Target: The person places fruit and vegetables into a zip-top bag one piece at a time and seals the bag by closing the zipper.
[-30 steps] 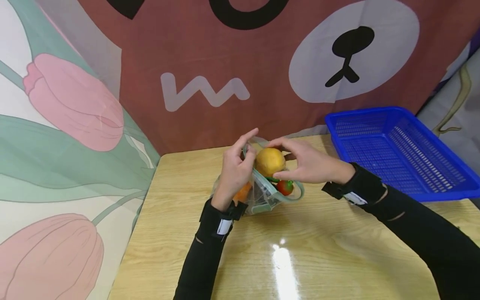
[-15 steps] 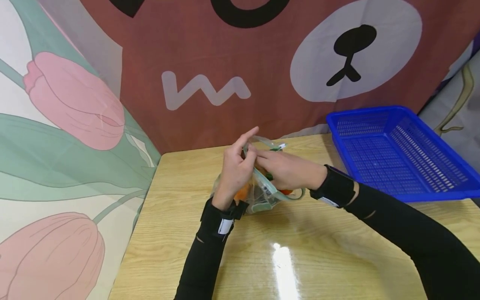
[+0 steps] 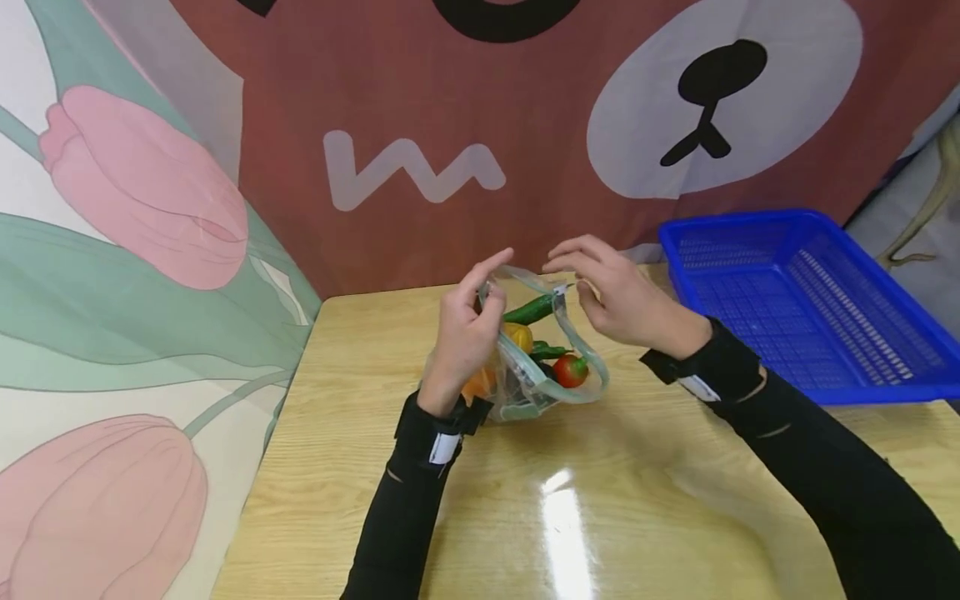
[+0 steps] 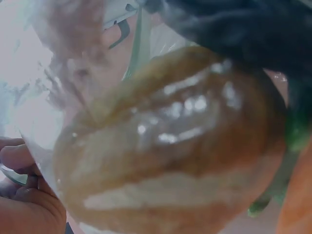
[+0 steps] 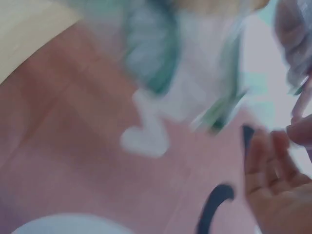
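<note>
A clear zip bag [image 3: 522, 364] with pale green trim stands on the table, its mouth spread. My left hand [image 3: 467, 333] pinches the bag's left rim between thumb and curled fingers, index finger extended. Just right of the mouth, my right hand [image 3: 622, 296] has relaxed fingers and holds nothing. Inside lie a long green vegetable [image 3: 531, 311], a yellow round item [image 3: 517, 336], a green pepper [image 3: 550, 351] and a red tomato-like item [image 3: 571, 372] with a green stem. Something orange [image 3: 480, 383] shows through the plastic. A large ribbed yellow-brown item [image 4: 170, 146] fills the left wrist view.
A blue plastic basket [image 3: 780, 275] stands at the right rear of the wooden table [image 3: 360, 467]. Behind hangs a brown printed cloth [image 3: 420, 75], and a flower-printed cloth [image 3: 142, 350] hangs at the left.
My right hand lowered a yellow round fruit into the bag, let go and drew back to the right. The left hand kept hold of the rim throughout.
</note>
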Tool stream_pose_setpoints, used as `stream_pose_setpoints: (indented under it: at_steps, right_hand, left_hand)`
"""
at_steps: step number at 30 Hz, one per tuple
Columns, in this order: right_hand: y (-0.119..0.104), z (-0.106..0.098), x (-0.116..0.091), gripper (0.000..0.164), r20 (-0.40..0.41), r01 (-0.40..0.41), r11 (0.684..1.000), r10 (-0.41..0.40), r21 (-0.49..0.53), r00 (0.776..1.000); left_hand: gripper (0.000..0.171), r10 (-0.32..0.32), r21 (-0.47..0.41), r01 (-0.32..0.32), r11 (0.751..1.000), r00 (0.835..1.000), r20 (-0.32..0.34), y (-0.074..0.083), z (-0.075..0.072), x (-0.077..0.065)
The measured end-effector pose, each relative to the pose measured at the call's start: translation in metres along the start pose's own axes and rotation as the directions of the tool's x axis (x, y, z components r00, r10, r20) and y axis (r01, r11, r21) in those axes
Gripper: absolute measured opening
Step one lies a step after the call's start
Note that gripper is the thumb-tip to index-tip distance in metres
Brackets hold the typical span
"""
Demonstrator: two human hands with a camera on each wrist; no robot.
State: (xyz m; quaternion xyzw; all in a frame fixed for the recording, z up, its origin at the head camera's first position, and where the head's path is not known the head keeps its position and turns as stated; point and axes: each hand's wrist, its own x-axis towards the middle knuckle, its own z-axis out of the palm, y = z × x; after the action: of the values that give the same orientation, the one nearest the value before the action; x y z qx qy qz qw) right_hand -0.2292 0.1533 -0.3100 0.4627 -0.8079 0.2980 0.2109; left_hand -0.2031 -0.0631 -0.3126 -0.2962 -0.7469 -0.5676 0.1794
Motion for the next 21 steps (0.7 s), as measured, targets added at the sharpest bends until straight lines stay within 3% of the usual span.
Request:
stream_pose_setpoints:
  at_steps: [2,4,6,8,15,21]
  right_hand:
    - [0.010,-0.003,-0.002,0.050,0.049,-0.093,0.996,0.093,-0.007,0.994]
    - [0.018,-0.002,-0.006,0.051,0.136,-0.176,0.984,0.175,0.000,0.975]
    - [0.022,0.001,-0.010,0.047,0.195,-0.223,0.975,0.217,0.009,0.956]
    - [0.025,0.005,-0.013,0.043,0.206,-0.236,0.972,0.228,0.014,0.952]
    - [0.024,0.009,-0.017,0.019,0.079,-0.181,0.983,0.178,0.035,0.981]
    - [0.017,0.004,-0.024,0.021,-0.026,-0.074,0.996,0.075,0.053,0.997]
  left_hand:
    - [0.041,0.010,-0.011,-0.010,1.000,1.000,0.007,0.000,0.001,0.001]
    - [0.041,0.014,-0.034,-0.013,0.999,1.000,0.014,0.000,0.002,0.002]
    - [0.042,0.024,-0.057,-0.022,0.998,0.999,0.021,0.000,0.003,0.001]
    - [0.044,0.036,-0.081,-0.033,0.996,0.999,0.030,-0.001,0.004,0.001]
    - [0.047,0.063,-0.158,-0.054,0.986,0.997,0.053,-0.002,-0.001,-0.001]
    - [0.051,0.085,-0.296,-0.056,0.953,0.993,0.086,-0.003,-0.019,-0.007]
